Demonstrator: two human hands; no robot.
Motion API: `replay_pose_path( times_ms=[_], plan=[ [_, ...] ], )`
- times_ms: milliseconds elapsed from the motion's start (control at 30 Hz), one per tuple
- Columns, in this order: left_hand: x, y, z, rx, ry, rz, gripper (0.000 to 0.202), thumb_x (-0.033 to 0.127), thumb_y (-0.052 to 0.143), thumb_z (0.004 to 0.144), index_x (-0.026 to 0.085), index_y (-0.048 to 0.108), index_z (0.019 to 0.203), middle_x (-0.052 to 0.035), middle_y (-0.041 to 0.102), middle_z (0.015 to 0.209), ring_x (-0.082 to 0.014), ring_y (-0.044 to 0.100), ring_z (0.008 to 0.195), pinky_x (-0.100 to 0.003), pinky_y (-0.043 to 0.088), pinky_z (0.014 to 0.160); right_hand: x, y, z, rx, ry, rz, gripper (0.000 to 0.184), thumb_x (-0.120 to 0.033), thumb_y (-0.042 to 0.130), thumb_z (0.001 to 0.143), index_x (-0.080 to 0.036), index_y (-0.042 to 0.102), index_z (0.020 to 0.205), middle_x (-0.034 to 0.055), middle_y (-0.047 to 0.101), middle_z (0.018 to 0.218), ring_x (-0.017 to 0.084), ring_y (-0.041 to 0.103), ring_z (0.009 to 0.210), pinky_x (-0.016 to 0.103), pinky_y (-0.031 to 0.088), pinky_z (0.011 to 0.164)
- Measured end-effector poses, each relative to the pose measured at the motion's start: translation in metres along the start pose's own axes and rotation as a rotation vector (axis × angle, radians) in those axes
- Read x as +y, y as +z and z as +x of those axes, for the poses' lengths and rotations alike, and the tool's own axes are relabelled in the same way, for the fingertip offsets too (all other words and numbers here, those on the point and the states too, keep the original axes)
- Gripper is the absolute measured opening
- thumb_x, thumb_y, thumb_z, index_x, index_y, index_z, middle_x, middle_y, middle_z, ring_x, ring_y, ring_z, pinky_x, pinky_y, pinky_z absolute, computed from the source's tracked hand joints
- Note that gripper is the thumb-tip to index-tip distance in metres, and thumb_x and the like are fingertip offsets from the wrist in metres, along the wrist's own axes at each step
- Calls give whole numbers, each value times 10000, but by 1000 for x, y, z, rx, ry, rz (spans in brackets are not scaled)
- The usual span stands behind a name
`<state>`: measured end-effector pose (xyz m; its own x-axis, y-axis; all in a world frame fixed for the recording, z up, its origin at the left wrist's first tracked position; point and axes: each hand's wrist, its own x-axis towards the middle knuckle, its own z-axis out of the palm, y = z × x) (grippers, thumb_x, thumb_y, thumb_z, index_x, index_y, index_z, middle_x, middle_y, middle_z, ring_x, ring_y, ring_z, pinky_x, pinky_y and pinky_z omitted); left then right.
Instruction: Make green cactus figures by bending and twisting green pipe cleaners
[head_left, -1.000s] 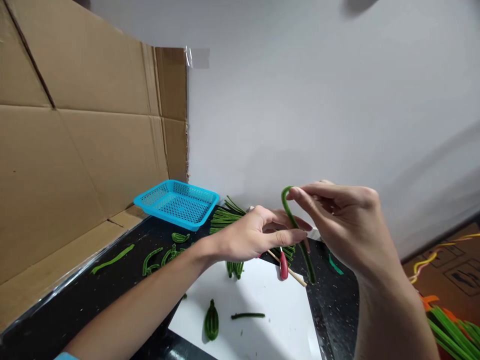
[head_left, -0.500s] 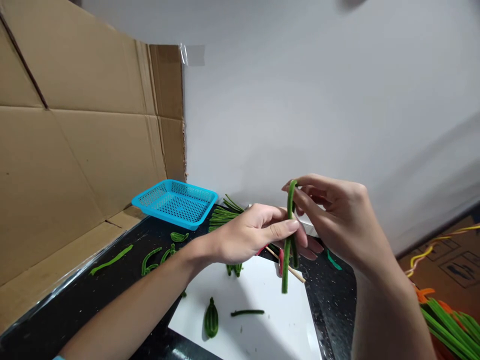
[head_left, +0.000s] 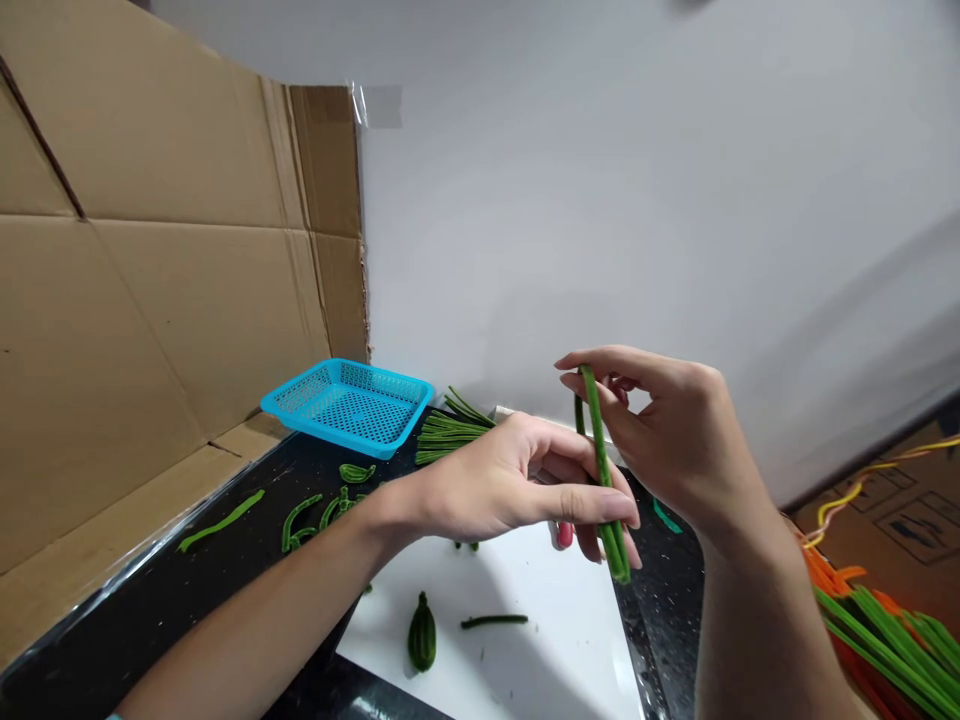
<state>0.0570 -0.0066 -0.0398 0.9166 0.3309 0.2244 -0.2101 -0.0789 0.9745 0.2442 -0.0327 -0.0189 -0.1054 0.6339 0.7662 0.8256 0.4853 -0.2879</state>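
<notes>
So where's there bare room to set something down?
On the white rectangular sheet, right of the short dark-green fuzzy stick; also inside the blue perforated plastic basket. Crowded: beyond the left forearm, among curled green fuzzy pieces.

Unreadable pictogram (head_left: 924,528) on cardboard box (head_left: 941,582)

The stem (head_left: 598,430) looked fuzzy and matt, like pipe cleaner, as did the pod (head_left: 422,635). The tray (head_left: 322,434) was smooth, faintly shiny plastic. The sheet (head_left: 555,660) seemed smooth paper; the table (head_left: 135,600) was hard and glossy. The cardboard (head_left: 195,330) was matt, with a rough edge; the tape (head_left: 360,105) was shiny film, the wall (head_left: 600,200) smooth and matt.
</notes>
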Motion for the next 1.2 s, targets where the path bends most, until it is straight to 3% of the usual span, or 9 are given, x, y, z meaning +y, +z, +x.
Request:
replay_pose_path(
  times_ms=[233, 300, 467, 667, 800, 1033, 1200],
  plan=[
    [-2, 0, 5, 59, -32, 28, 321, 422, 819, 893, 124, 704, 868, -93, 718, 861, -165, 650, 738, -313, 534, 724, -4, -3, 1, 30, -121, 21, 264, -142, 757, 926, -244, 795, 1167, -21, 629, 782, 130, 485, 643, 301, 441, 612],
    [-3, 0, 5, 53, -34, 24, 297, 393, 828, 889, 128, 695, 877, -74, 709, 832, -146, 635, 704, -298, 528, 707, -3, -4, 0, 65, -121, 36, 233, -146, 760, 935, -257, 808, 1134, -31, 582, 735, 131, 455, 624, 302, 422, 585],
    [-8, -2, 6, -6, -11, -13, 216, 336, 809, 915, 136, 738, 959, -38, 711, 784, -126, 665, 691, -275, 559, 742, 6, -3, -2, 152, -30, 90, 106, -184, 775, 937, -266, 810, 995, -24, 703, 790, 124, 575, 670, 285, 484, 603],
    [-8, -7, 3, 27, -5, -4, 312, 359, 915, 798, 136, 789, 977, -76, 768, 847, -169, 708, 769, -300, 585, 778, 10, 2, 0, 174, -7, 85, 62, -218, 814, 911, -269, 812, 947, -37, 716, 767, 117, 611, 681, 269, 517, 617],
    [0, -9, -1, 29, -31, -4, 330, 349, 926, 788, 140, 786, 1002, -83, 779, 859, -178, 720, 811, -297, 552, 798, 6, 8, 3, 193, 14, 125, 43, -224, 821, 901, -263, 810, 889, -27, 769, 801, 126, 654, 696, 277, 530, 604],
    [2, -10, -3, 11, 0, 33, 268, 378, 839, 890, 134, 770, 976, -95, 768, 852, -182, 695, 791, -333, 570, 793, -11, 8, 5, 230, 94, 314, 96, -179, 819, 872, -270, 828, 902, -10, 768, 811, 160, 698, 667, 336, 583, 598],
    [0, -10, -3, 36, -3, 114, 309, 375, 894, 835, 141, 776, 999, -120, 797, 929, -222, 745, 862, -333, 570, 791, -16, 6, 5, 259, 94, 331, 78, -184, 812, 867, -256, 816, 897, 7, 758, 808, 184, 707, 647, 375, 591, 588]
  ],
)
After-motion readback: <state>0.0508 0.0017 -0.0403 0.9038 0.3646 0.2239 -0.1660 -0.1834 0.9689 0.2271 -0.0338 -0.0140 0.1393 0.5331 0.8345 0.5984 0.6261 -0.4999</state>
